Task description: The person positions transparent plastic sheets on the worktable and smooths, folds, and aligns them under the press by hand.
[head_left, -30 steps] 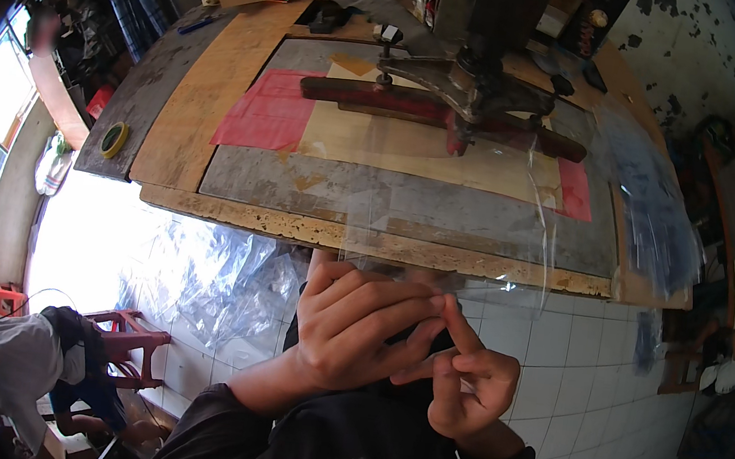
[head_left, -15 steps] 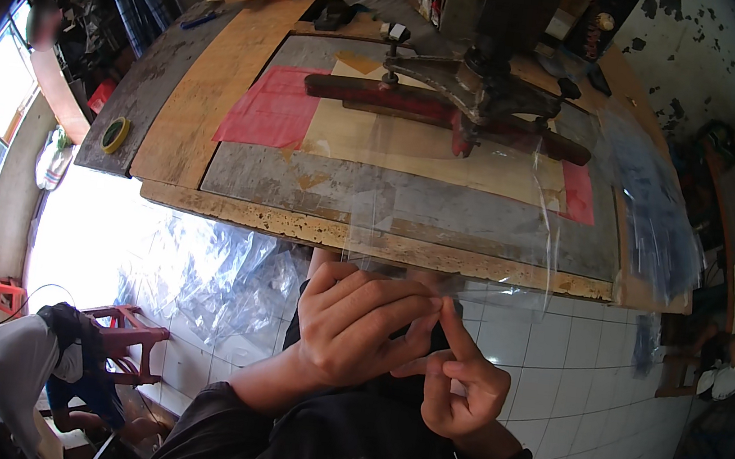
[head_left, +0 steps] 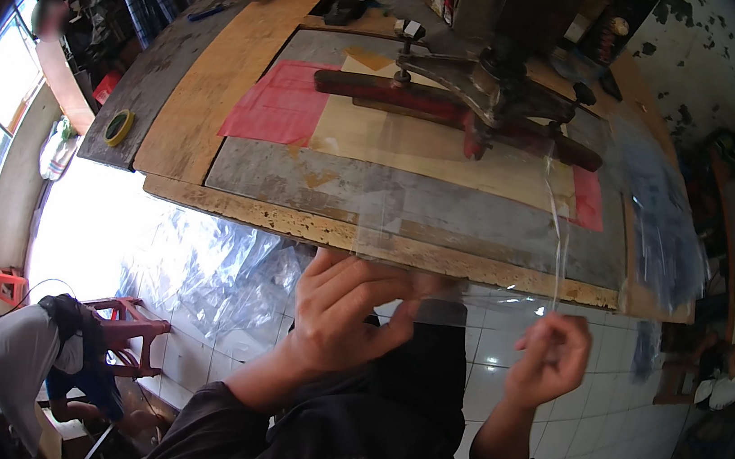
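Some clear plastic [head_left: 458,231] overhangs the worktable [head_left: 184,109] above tiles [head_left: 584,358].

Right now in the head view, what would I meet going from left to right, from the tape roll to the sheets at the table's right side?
Yellow tape roll → crumpled clear plastic on the floor → left hand → right hand → plastic sheets.
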`<state>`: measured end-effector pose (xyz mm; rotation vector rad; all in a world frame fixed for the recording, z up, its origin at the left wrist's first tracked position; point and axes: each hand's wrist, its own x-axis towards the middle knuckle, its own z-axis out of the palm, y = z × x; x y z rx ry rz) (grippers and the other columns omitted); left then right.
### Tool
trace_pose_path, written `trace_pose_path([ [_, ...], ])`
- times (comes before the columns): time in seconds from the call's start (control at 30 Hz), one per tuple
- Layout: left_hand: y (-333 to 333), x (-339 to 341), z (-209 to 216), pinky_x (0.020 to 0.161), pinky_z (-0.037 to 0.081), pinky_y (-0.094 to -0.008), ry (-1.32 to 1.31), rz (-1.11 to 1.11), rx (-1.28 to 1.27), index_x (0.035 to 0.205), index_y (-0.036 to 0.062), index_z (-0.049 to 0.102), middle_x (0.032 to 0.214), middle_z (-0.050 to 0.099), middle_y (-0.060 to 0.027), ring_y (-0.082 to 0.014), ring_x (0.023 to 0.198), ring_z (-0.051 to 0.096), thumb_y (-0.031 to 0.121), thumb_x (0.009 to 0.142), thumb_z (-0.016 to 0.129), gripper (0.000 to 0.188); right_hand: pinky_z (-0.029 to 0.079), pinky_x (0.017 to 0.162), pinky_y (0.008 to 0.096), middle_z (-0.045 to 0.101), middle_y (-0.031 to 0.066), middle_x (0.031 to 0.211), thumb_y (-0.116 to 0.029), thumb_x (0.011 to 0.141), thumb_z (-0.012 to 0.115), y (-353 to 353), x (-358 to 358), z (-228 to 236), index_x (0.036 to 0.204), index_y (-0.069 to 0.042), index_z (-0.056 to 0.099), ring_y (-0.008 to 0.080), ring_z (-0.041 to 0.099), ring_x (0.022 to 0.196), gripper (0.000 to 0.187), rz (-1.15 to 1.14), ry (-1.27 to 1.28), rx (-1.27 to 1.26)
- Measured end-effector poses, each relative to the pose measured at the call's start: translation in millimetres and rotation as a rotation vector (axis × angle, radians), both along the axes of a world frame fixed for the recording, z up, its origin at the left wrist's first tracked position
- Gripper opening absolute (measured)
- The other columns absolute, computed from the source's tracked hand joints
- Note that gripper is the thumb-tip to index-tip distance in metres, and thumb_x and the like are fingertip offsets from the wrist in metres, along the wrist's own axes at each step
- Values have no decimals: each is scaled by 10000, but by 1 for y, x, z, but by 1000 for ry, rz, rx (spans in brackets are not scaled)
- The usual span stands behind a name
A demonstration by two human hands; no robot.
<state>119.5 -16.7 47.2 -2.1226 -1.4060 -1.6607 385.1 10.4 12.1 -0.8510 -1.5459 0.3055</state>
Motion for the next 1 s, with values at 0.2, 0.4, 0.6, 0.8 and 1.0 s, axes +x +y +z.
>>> trace_pose_path([
  [0.2, 36, -91, -35, 634, 518, -318, -49, 237, -143, 933, 74, 735, 889, 769, -41, -168, 659, 674, -50, 798, 784, 190, 442, 584, 236, 622, -13, 806, -99, 1060, 726, 97, 89, -19, 1165, -5, 729, 48, 561, 685, 142, -385, -109, -143],
  [0.4, 65, -163, -40, 594, 448, -286, -230, 550, -264, 985, 39, 763, 746, 695, -15, -77, 630, 579, 85, 959, 788, 58, 418, 561, 229, 597, -27, 797, -171, 1086, 710, 146, 119, -46, 1170, -38, 733, 49, 558, 677, 159, -400, 16, -270],
  [0.6, 76, -102, -27, 535, 461, -302, -39, 250, -122, 946, 77, 764, 681, 620, -16, -124, 561, 603, 23, 890, 806, 89, 387, 534, 231, 586, -28, 784, -205, 1089, 713, 148, 123, -57, 1165, -41, 731, 44, 547, 660, 181, -448, 58, -284],
  [0.8, 141, -102, 33, 559, 519, -359, 328, 212, -46, 947, 95, 748, 738, 652, -13, -187, 591, 658, 88, 920, 796, 56, 374, 531, 227, 572, -32, 774, -205, 1090, 712, 147, 124, -57, 1155, -44, 728, 40, 530, 652, 175, -447, 50, -292],
  [1.0, 198, -113, 39, 633, 547, -387, 754, 54, 57, 989, 117, 740, 798, 676, -15, -225, 693, 700, 156, 881, 801, 130, 375, 533, 205, 584, -47, 792, -213, 1094, 706, 146, 121, -56, 1169, -50, 724, 23, 531, 668, 180, -439, 48, -324],
])
